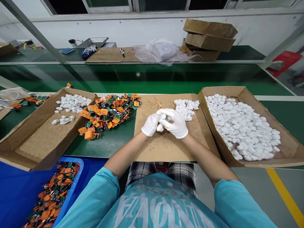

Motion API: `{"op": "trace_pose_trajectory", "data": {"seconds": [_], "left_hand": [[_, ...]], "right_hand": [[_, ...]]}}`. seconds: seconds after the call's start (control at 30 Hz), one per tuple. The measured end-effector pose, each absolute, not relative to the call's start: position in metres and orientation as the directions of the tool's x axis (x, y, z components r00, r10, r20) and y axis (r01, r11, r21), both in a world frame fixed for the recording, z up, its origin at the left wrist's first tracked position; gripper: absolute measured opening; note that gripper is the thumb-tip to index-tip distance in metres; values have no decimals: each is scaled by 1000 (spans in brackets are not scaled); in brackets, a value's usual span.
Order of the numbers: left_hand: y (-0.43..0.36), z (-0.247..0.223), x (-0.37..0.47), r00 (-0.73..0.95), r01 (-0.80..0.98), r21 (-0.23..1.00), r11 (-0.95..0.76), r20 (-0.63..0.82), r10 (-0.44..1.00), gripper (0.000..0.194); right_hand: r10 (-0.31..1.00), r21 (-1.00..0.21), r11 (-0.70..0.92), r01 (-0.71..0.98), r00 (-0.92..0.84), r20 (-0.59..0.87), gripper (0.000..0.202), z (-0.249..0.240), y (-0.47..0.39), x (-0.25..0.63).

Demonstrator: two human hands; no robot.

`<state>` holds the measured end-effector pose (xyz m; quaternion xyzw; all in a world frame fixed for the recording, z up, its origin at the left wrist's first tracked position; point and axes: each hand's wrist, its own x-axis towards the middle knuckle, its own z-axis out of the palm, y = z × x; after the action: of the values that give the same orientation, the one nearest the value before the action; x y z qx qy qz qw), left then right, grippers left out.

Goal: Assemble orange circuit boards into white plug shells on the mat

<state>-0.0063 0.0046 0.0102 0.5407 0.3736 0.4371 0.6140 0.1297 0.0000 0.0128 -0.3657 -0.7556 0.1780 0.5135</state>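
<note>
Both of my hands are in white gloves and meet over a flat cardboard sheet (152, 148). My left hand (152, 123) is closed, its fingertips against those of my right hand (176, 123), which is closed too. Something small and whitish seems to be between them, but the gloves hide what it is. Just beyond the fingers shows a thin orange-tipped thing (159, 104), partly covered. To the right of my hands lies a small heap of white plastic caps (186, 109). Left of the sheet is a pile of orange parts with green circuit boards (111, 110).
A cardboard tray (292, 150) full of white caps stands at right; another cardboard tray (35, 150) with fewer white pieces stands at left. Below it is a blue bin (82, 167) of orange parts. A shelf behind holds boxes (209, 38) and plastic film (161, 50).
</note>
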Motion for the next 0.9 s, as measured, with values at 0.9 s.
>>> {"op": "trace_pose_trajectory", "data": {"seconds": [0.9], "left_hand": [[4, 22, -8, 456, -200, 951, 234, -121, 882, 69]], "right_hand": [[612, -432, 772, 466, -362, 703, 35, 19, 3, 143]]}}
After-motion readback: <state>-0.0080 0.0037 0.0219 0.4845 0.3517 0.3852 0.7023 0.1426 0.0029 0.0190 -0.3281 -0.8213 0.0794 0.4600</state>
